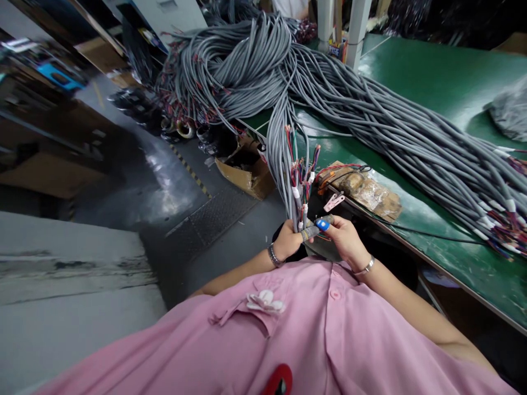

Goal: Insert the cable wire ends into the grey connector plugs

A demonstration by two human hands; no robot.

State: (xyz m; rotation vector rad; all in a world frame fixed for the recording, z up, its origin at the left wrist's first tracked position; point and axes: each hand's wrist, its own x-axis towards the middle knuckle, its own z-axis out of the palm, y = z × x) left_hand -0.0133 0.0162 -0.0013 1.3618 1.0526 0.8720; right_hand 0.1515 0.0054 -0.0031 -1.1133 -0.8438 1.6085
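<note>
In front of my pink shirt, my left hand (289, 240) is closed around several grey cables (280, 159) near their stripped ends. Coloured wire ends (303, 178) with white wraps stick up above the fingers. Close beside it, my right hand (347, 240) has its thumb and fingers pressed together at the cable ends; a blue cover (322, 224) sits on the thumb. Grey finger covers show where both hands meet. What exactly the right fingertips pinch is too small to make out.
A large heap of grey cables (370, 120) lies across the green table (415, 71). Near the table edge are a wooden block (370, 195) and a pink clip (334, 202). A cardboard box (247, 174) stands on the floor, and a grey cabinet (74, 274) is at left.
</note>
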